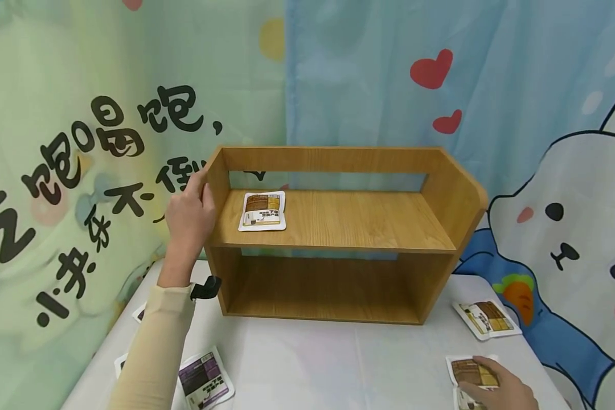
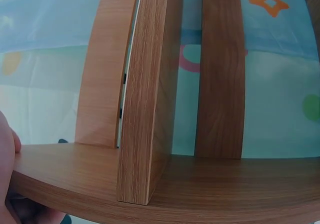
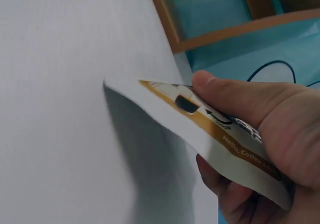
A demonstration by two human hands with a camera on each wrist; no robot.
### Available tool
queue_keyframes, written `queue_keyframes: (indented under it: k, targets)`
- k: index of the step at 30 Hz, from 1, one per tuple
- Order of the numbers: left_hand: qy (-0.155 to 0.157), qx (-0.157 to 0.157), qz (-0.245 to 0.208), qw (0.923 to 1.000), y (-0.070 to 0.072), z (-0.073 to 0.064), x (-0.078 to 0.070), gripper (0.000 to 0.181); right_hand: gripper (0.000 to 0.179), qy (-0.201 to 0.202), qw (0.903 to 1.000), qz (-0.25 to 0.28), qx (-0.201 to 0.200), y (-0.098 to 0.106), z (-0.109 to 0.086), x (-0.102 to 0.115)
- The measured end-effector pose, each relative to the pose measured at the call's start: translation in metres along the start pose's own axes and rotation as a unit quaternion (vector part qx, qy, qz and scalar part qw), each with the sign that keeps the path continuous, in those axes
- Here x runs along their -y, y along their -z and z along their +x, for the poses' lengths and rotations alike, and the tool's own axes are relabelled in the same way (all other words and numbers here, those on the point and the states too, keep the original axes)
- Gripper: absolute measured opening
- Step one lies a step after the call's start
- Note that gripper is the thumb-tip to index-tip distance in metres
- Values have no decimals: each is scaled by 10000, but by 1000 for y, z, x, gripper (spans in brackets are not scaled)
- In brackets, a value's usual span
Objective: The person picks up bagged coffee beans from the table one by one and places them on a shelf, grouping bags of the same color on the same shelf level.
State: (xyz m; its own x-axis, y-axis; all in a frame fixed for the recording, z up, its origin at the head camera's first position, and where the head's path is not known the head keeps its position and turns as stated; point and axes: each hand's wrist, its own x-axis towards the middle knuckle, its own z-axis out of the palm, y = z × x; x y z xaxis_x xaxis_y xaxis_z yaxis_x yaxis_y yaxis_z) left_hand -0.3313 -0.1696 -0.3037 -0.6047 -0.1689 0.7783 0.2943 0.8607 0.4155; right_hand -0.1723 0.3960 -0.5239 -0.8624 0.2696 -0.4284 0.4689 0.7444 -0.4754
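Observation:
My left hand [image 1: 191, 216] grips the upper front edge of the left side panel of a two-tier wooden shelf [image 1: 333, 242]. In the left wrist view, the thumb side of that hand shows at the panel [image 2: 70, 171]. My right hand [image 3: 292, 129] pinches a white coffee packet [image 3: 207, 136] with a brown and gold label, thumb on top and fingers underneath. Its near edge stands off the white table and casts a shadow. Another brown-labelled packet [image 1: 263, 211] lies flat at the left of the shelf's upper board.
Behind the right hand, a further brown-labelled packet [image 1: 487, 319] lies on the white table [image 1: 307, 364]. A purple-labelled packet [image 1: 205, 378] is at the front left, with others partly hidden by my left sleeve [image 1: 151, 347]. Printed curtains [image 1: 359, 80] hang behind the shelf.

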Motion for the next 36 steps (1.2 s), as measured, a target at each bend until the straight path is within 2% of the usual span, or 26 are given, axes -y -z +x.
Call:
queue_keyframes:
  k: [4,9,13,16,26,29,33,36]
  targets:
    - [40,-65,-4,10000,0,-5,3,33,109,132,9988,436,-164,-7,-5,12]
    - [37,15,8,10000,0,-11,5,33,108,351,9953,869,-255,-13,-20,40]
    - [22,60,-20,10000,-1,-14,4,33,99,801,9913,950,-423,-7,-34,70]
    - [1,-19,-31,10000,-1,-14,4,33,92,1218,9846,1056,-673,2,-47,96]
    - [-39,-17,-72,10000,-2,-11,2,32,75,2322,9485,1547,-1499,36,-89,183]
    - [-63,-40,-101,9999,-1,-8,1,32,71,2704,9326,1683,-1698,50,-93,208]
    - [-68,-74,-101,9999,0,-4,0,33,69,3147,9140,1872,-1750,65,-95,237]
    - [-57,-78,-103,9999,0,-3,0,33,68,3308,9087,1803,-1796,72,-94,255]
